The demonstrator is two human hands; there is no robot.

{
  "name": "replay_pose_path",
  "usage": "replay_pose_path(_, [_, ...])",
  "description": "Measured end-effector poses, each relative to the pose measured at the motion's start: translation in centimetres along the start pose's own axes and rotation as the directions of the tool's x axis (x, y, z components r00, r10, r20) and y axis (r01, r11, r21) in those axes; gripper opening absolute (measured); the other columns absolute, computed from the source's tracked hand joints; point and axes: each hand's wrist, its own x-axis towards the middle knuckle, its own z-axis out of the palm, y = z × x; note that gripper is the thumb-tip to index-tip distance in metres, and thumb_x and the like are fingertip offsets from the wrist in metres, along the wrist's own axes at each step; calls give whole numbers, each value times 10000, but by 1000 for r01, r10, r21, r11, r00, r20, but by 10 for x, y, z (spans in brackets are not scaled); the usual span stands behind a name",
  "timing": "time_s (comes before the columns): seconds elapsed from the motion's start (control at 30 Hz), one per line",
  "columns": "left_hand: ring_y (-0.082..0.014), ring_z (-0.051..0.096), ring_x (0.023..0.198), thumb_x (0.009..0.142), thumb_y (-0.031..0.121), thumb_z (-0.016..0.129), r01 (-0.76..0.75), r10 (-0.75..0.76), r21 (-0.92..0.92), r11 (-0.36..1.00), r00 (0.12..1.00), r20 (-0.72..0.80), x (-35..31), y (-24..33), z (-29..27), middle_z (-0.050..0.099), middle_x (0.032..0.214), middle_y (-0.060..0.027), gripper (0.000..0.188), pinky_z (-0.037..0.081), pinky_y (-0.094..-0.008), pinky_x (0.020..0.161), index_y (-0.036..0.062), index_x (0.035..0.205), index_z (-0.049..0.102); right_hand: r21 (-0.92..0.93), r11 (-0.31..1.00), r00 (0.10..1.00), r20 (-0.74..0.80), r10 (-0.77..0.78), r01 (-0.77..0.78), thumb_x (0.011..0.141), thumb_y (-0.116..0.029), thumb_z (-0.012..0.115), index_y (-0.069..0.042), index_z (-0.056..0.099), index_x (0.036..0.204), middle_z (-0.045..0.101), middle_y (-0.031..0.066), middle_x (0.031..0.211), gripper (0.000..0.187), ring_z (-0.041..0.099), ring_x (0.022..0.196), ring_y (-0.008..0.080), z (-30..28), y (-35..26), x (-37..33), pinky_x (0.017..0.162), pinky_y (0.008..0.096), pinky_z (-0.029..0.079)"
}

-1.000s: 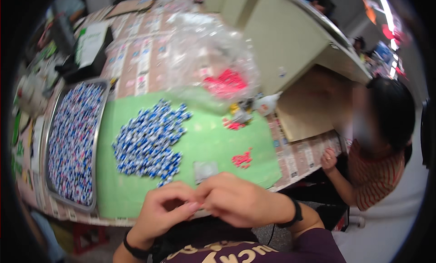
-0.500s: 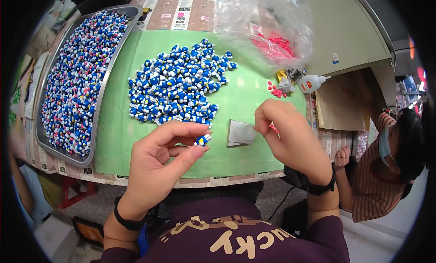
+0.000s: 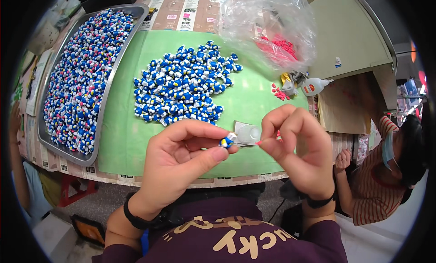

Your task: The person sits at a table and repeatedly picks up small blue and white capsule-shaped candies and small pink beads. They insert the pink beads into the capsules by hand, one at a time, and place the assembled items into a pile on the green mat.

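Note:
Between the thumb and fingers of my left hand (image 3: pixel 184 156) is a small blue, white and yellow plastic figure (image 3: pixel 225 142), its white end turned to the right. My right hand (image 3: pixel 302 147) is closed in a pinch on a tiny pink piece (image 3: pixel 258 143), a short gap away from the figure. Behind and between the hands stands a small translucent cup (image 3: pixel 249 133) on a pale square base. More pink shows by the fingers of my right hand, partly hidden. Beyond my left hand lies a heap of similar blue and white figures (image 3: pixel 181 83).
A metal tray (image 3: pixel 108 77) full of figures with pink parts stands at the left. Far right are a clear bag (image 3: pixel 236 24) of pink pieces, loose pink pieces (image 3: pixel 280 93) and a white glue bottle (image 3: pixel 314 86). A green sheet (image 3: pixel 118 140) covers the table. A masked person (image 3: pixel 377 172) sits at right.
My right hand has lifted back from beside the cup with the pink piece in its pinch. My left hand has moved right with the figure, so the two are closer.

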Motion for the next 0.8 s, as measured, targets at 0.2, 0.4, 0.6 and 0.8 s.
replay_pose_path(0.2, [-195, 681, 991, 869, -104, 654, -69, 69, 10, 998, 997, -16, -1, -2, 12, 658, 1096, -132, 245, 545, -286, 893, -46, 1102, 608, -120, 979, 986, -13, -167, 164, 856, 74, 665, -97, 415, 803, 587, 125, 949, 308, 545, 821, 139, 15, 0, -5, 757, 272, 445])
replay_pose_path(0.4, [-166, 685, 860, 810, -95, 722, -255, 276, 387, 886, 961, 2, -4, -3, 14, 688, 1016, -126, 216, 555, -258, 759, -23, 1010, 686, -254, 940, 969, -32, -245, 229, 834, 61, 693, -89, 434, 810, 593, 104, 917, 300, 546, 782, 157, 23, 5, -7, 740, 286, 429])
replay_pose_path(0.6, [-192, 668, 827, 737, -129, 752, -420, 403, 623, 660, 898, 177, -4, 8, 15, 692, 894, -127, 223, 546, -291, 741, -7, 917, 705, -152, 972, 971, -129, -200, 180, 744, 37, 759, -87, 469, 821, 568, 62, 857, 325, 544, 758, 229, 31, 12, -14, 722, 346, 382])
replay_pose_path(0.8, [-161, 664, 739, 753, -122, 718, -459, 489, 644, 612, 860, 148, -12, 25, -13, 695, 882, -121, 189, 524, -250, 621, 0, 891, 674, 2, 993, 985, -129, -118, 119, 726, 19, 807, -87, 434, 821, 497, 55, 849, 399, 523, 804, 173, 11, 17, -6, 712, 295, 436])
